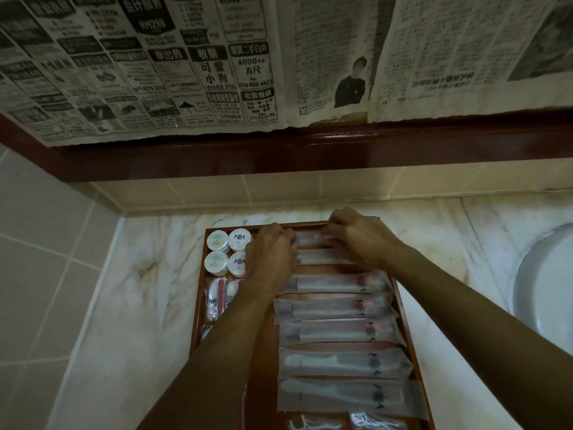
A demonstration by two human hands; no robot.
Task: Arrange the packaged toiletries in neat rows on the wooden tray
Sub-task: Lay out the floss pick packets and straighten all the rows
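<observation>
Mostly done, by the look of it; going L to R: tiled wall, then marble tabletop (130,290) carrying the wooden tray (406,315); in its far-left corner four round white tubs (228,253) sit 2x2, touching; below them small clear sachets (217,297) w/ a red item, partly hidden by the forearm. Left hand (271,252) lies knuckles-up just right of the tubs, fingers curled onto the left end of the farthest long packet (313,238); right hand (361,238) pinches the same packet's right end at the tray's far rim; looks like squaring it up. Nearer, six more long frosted packets (336,333) lie parallel, fairly even, some overlapping; floss picks (313,425) at the near edge, cut off by the frame. Left to do, I'd say: seat that top packet, maybe tidy the sachets. Sink (545,280) sits far R.
</observation>
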